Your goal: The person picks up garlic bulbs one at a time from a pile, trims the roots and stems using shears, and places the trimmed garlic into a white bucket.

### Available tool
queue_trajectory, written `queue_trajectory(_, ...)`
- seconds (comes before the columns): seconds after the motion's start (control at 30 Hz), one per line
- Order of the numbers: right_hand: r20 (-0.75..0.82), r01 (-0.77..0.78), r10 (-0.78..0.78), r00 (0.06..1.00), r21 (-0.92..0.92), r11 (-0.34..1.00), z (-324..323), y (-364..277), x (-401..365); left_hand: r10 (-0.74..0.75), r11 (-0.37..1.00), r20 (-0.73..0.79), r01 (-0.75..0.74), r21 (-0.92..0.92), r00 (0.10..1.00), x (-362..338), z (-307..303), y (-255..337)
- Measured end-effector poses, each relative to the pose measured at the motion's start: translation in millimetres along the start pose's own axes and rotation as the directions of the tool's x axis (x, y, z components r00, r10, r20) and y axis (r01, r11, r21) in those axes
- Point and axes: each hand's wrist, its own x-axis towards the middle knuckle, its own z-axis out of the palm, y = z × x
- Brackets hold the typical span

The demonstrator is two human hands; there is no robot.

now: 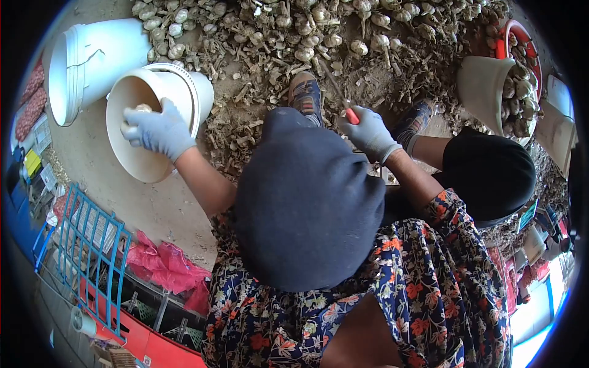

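Observation:
My left hand [158, 130], in a pale glove, reaches over the mouth of a tilted white bucket [116, 138]. Its fingers are curled round a garlic bulb [143, 108], of which only a part shows. In front of my knee, my gloved right hand [369, 134] grips the red handle of a knife [351, 116]. The thin blade points away from me, toward the heap of garlic bulbs [359, 47] on the ground. Dry stalk scraps [236, 132] lie about my shoes [305, 95].
Another white bucket [101, 55], cracked at the side, lies at the upper left. On the right a pale bucket [481, 89] is tipped over with garlic bulbs, near a red tub [512, 30]. A blue metal rack [92, 245] and pink mesh bags [162, 260] are at the lower left.

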Motion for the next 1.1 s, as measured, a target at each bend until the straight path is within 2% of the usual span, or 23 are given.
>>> queue_trajectory(0.03, 0.005, -0.075, 0.075, 0.997, 0.008, 0.997, -1, 9, 1, 0.142, 0.954, 0.002, -0.138, 0.266, 0.99, 1, 5, 14)
queue_trajectory(0.07, 0.006, -0.152, 0.152, 0.988, 0.013, 0.988, -4, 14, 3, 0.274, 0.823, 0.04, -0.256, 0.507, 0.961, -2, 14, 27)
queue_trajectory(0.1, 0.015, -0.196, 0.197, 0.98, -0.012, 0.98, -6, 17, 5, 0.093, 0.994, 0.302, -0.107, 0.032, 0.949, -14, 43, 34)
queue_trajectory(0.13, 0.02, -0.204, 0.205, 0.979, -0.014, 0.979, -7, 21, 4, -0.089, 0.947, 0.557, 0.243, -0.209, 0.826, -39, 58, 69)
queue_trajectory(0.17, 0.018, -0.213, 0.213, 0.977, -0.024, 0.977, -8, 23, 5, -0.039, 0.999, 0.761, 0.043, 0.015, 0.647, -54, 87, 78)
queue_trajectory(0.2, 0.01, -0.221, 0.222, 0.975, -0.034, 0.975, -10, 26, 8, -0.096, 0.984, 0.909, -0.096, 0.147, 0.405, -68, 116, 89)
queue_trajectory(0.27, 0.013, -0.217, 0.218, 0.976, -0.051, 0.975, -14, 19, 4, -0.137, 0.979, 0.924, -0.094, 0.182, 0.357, -111, 166, 87)
queue_trajectory(0.4, 0.038, -0.17, 0.173, 0.984, -0.082, 0.982, -15, 32, 9, -0.175, 0.977, 0.918, -0.052, 0.206, 0.355, -124, 181, 79)
queue_trajectory(0.43, 0.045, -0.138, 0.143, 0.989, -0.097, 0.986, -16, 32, 10, -0.134, 0.933, 0.914, 0.36, -0.014, 0.384, -128, 178, 68)
queue_trajectory(0.47, 0.046, -0.122, 0.127, 0.991, -0.095, 0.988, -16, 28, 12, -0.101, 0.686, 0.897, 0.683, -0.25, 0.431, -127, 176, 58)
queue_trajectory(0.5, 0.003, -0.09, 0.091, 0.996, -0.17, 0.981, -16, 29, 14, -0.142, 0.528, 0.879, 0.786, -0.321, 0.454, -124, 165, 63)
queue_trajectory(0.53, -0.035, -0.068, 0.061, 0.998, -0.246, 0.967, -14, 31, 14, 0.032, 0.383, 0.868, 0.796, -0.469, 0.496, -128, 162, 52)
queue_trajectory(0.6, -0.074, -0.025, 0.001, 0.997, -0.318, 0.948, -19, 21, 13, 0.118, 0.57, 0.849, 0.665, -0.483, 0.516, -112, 128, 64)
queue_trajectory(0.67, -0.141, 0.069, -0.139, 0.98, -0.414, 0.908, -19, 14, 17, 0.148, 0.559, 0.815, 0.632, -0.537, 0.561, -105, 115, 65)
queue_trajectory(0.7, -0.142, 0.073, -0.145, 0.979, -0.416, 0.907, -20, 11, 17, 0.164, 0.538, 0.847, 0.673, -0.507, 0.506, -101, 109, 67)
queue_trajectory(0.73, -0.149, 0.103, -0.208, 0.967, -0.515, 0.851, -24, 1, 15, 0.184, 0.516, 0.873, 0.712, -0.476, 0.451, -97, 102, 69)
queue_trajectory(0.77, -0.152, 0.126, -0.272, 0.95, -0.61, 0.782, -27, -6, 14, 0.246, 0.614, 0.845, 0.598, -0.515, 0.476, -91, 93, 75)
queue_trajectory(0.8, -0.161, 0.125, -0.278, 0.947, -0.614, 0.779, -29, -9, 13, 0.317, 0.582, 0.823, 0.588, -0.562, 0.472, -92, 93, 71)
queue_trajectory(0.87, -0.188, 0.122, -0.351, 0.917, -0.708, 0.696, -31, -15, 10, 0.234, 0.329, 0.881, 0.82, -0.469, 0.41, -82, 70, 93)
queue_trajectory(0.97, -0.161, 0.136, -0.367, 0.916, -0.736, 0.663, -39, -20, 9, 0.234, 0.304, 0.858, 0.803, -0.512, 0.458, -81, 72, 83)
queue_trajectory(1.0, -0.169, 0.133, -0.377, 0.911, -0.743, 0.656, -40, -21, 10, 0.225, 0.349, 0.869, 0.796, -0.495, 0.441, -83, 77, 77)
queue_trajectory(1.07, -0.162, 0.159, -0.406, 0.899, -0.744, 0.649, -42, -23, 9, 0.261, 0.298, 0.868, 0.82, -0.489, 0.423, -81, 73, 80)
queue_trajectory(1.1, -0.121, 0.155, -0.342, 0.932, -0.718, 0.678, -43, -25, 9, 0.185, 0.364, 0.884, 0.805, -0.468, 0.43, -81, 72, 82)
